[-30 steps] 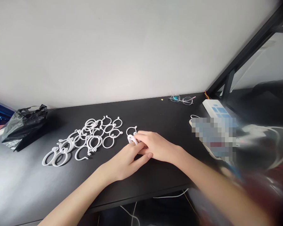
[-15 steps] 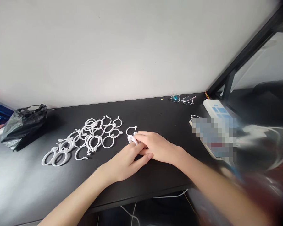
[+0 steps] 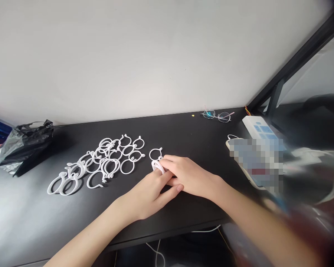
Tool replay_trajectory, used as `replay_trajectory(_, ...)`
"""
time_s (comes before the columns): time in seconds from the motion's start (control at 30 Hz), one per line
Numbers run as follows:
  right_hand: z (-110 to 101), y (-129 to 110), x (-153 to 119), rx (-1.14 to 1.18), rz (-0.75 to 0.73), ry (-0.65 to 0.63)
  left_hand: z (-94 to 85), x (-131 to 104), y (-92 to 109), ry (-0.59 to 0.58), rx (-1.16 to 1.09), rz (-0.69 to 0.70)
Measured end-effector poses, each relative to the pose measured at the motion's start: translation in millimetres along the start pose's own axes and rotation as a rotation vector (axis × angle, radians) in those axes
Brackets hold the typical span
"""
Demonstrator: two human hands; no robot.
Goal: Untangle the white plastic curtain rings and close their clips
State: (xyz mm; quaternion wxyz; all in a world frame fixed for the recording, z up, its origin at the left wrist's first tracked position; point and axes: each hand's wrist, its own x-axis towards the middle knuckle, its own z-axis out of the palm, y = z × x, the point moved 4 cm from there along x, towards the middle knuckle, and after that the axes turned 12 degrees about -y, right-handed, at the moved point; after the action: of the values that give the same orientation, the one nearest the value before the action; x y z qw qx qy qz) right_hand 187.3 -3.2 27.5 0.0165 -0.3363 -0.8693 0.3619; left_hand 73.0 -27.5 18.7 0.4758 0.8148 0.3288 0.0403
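Against the pale wall (image 3: 141,63), I have the black tabletop (image 3: 172,128) and, left of the hands, a heap of white knob-ended rings (image 3: 110,163), placed, I'd judge, within easy reach. The crinkled black plastic bag (image 3: 28,144) sits beyond them. The left hand (image 3: 147,194) is mostly curled, gripping several white loops (image 3: 159,167); the right hand (image 3: 190,174) closes over its fingers onto the same loops (some fingertips are hidden from me), probably so one steadies what the other works. A lone ring (image 3: 150,153) lies just past the fingertips, perhaps touching the loops.

For room, the broadest run of surface stretches behind the hands toward the eyeglasses (image 3: 216,116). The front edge (image 3: 169,234) passes close beneath the forearms. Narrowest is the strip between heap and lone ring.
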Motion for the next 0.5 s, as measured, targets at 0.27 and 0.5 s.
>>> replay_trajectory(0.27,0.5,3.4,1.5,0.053,-0.005,0.003,0.0,-1.0,-1.6,0.029,-0.005,0.024)
replay_trajectory(0.5,0.3,6.5,4.3,0.086,-0.004,0.015,-0.8,1.3,-3.3,0.025,-0.043,0.063)
